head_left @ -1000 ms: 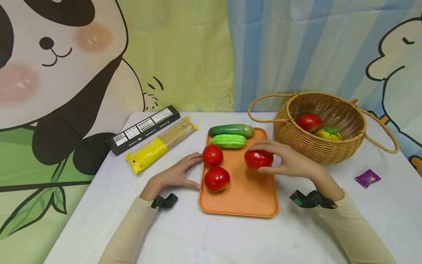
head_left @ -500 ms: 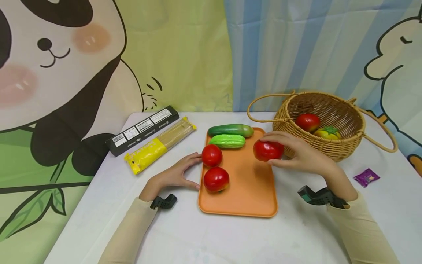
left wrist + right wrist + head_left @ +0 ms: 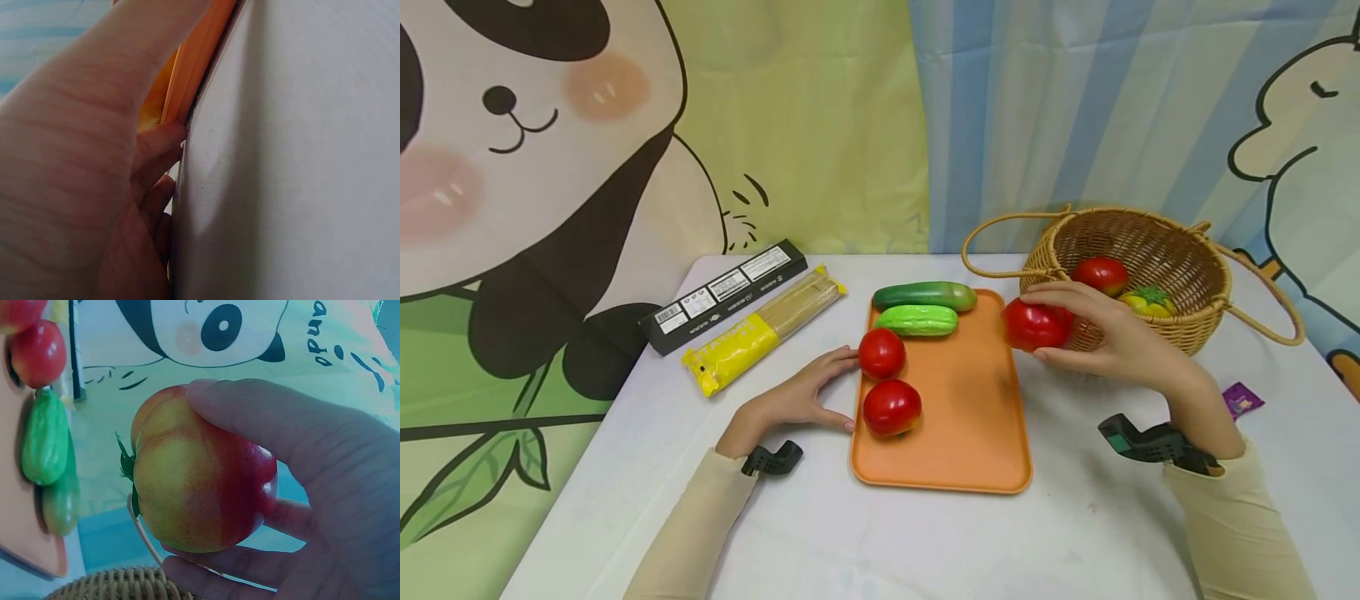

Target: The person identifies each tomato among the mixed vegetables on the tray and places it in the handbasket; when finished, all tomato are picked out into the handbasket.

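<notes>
My right hand grips a red tomato between thumb and fingers, lifted over the tray's right edge and in front of the basket. Its yellowish underside and green stem leaves show in the right wrist view. My left hand lies at the left rim of the orange tray, fingers and thumb spread, touching the edge. Two more red tomatoes, one behind the other, sit along the tray's left side. A light green cucumber and a darker green one lie at its far end.
A wicker basket with looped handles stands at the right, holding a red tomato and a yellow one. A black box and a yellow noodle packet lie left. A purple packet lies beyond my right wrist.
My right hand has lifted the tomato from over the tray and carried it right and back toward the basket. My left hand has stayed at the tray's rim.
</notes>
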`<action>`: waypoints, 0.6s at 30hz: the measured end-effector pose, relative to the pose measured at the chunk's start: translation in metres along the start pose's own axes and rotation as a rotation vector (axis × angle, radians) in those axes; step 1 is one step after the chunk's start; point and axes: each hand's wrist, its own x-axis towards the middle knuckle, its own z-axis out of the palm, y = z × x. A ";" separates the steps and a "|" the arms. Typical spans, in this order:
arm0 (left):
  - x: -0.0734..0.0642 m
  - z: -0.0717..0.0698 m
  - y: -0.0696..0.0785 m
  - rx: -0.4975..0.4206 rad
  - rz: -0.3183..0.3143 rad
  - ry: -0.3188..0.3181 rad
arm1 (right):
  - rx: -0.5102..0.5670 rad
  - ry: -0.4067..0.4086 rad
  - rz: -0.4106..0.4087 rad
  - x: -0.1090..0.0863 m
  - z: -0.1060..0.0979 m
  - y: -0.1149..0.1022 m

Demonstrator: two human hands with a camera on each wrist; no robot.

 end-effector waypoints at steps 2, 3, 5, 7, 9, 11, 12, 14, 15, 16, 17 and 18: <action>0.000 0.000 0.000 0.000 0.001 0.001 | -0.004 0.005 0.024 -0.001 -0.003 0.000; 0.000 0.000 0.000 0.000 0.002 0.001 | -0.010 0.008 0.034 -0.002 -0.004 -0.001; 0.000 0.000 0.000 -0.001 0.004 0.001 | -0.015 0.016 0.049 -0.003 -0.007 -0.001; 0.000 -0.001 0.001 0.000 0.006 0.001 | -0.016 0.030 0.054 -0.005 -0.009 -0.002; 0.000 -0.001 0.001 0.000 0.007 0.000 | -0.020 0.046 0.047 -0.006 -0.012 -0.002; 0.000 -0.001 0.001 -0.001 0.007 0.000 | -0.025 0.069 0.021 -0.007 -0.014 0.000; 0.000 -0.001 0.001 -0.002 0.007 0.000 | -0.029 0.080 0.007 -0.007 -0.016 0.001; 0.000 -0.001 0.001 -0.003 0.007 -0.001 | -0.031 0.105 -0.024 -0.008 -0.018 0.003; 0.000 -0.001 0.001 -0.004 0.008 0.000 | -0.029 0.115 -0.035 -0.009 -0.019 0.004; 0.000 -0.001 0.001 -0.002 0.008 -0.001 | -0.029 0.125 -0.046 -0.009 -0.019 0.005; 0.000 -0.001 0.001 -0.002 0.007 0.000 | -0.024 0.134 -0.051 -0.010 -0.020 0.006; 0.000 -0.001 0.001 0.001 0.007 0.000 | -0.015 0.140 -0.054 -0.010 -0.021 0.007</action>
